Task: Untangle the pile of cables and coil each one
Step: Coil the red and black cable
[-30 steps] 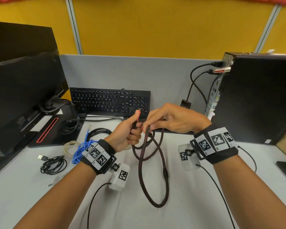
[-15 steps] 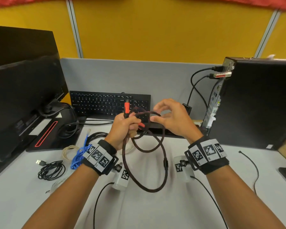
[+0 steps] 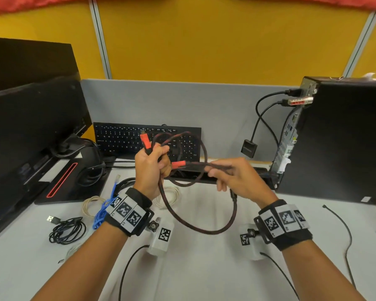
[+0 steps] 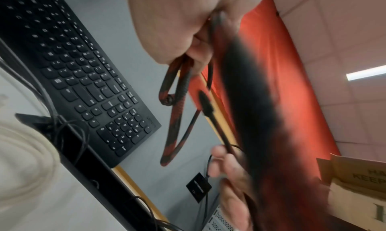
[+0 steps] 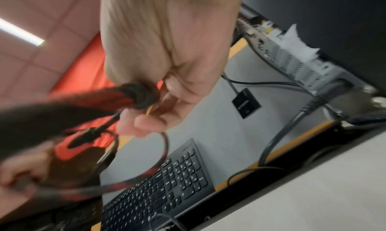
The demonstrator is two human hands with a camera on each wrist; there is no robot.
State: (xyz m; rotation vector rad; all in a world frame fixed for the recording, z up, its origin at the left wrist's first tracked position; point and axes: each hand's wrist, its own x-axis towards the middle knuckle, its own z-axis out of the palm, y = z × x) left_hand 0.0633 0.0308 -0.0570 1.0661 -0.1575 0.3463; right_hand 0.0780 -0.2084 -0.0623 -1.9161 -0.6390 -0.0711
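A thick braided red-and-black cable (image 3: pixel 206 228) hangs in loops above the desk between both hands. My left hand (image 3: pixel 152 165) grips several turns of it in a fist (image 4: pixel 181 41), with one orange-red plug (image 3: pixel 145 141) sticking up above the fist. A second orange-red plug (image 3: pixel 178 164) points left, just right of that fist. My right hand (image 3: pixel 228 173) pinches the cable strand behind this second plug, fingers curled round it (image 5: pixel 144 92). The lowest loop hangs near the desk surface. Both wrist views are blurred around the cable.
On the desk at left lie a coiled black USB cable (image 3: pixel 66 230), a blue cable (image 3: pixel 100 213), a beige coil (image 3: pixel 91 206) and a black coil (image 3: pixel 126 183). A black keyboard (image 3: pixel 126 140), monitor (image 3: pixel 30 127), PC tower (image 3: pixel 339 135) and thin black wire (image 3: pixel 343 227) surround the hands.
Both hands rose with the cable. My right hand drew the strand to the right, the loops widened, and the second orange-red plug came out beside the left fist.
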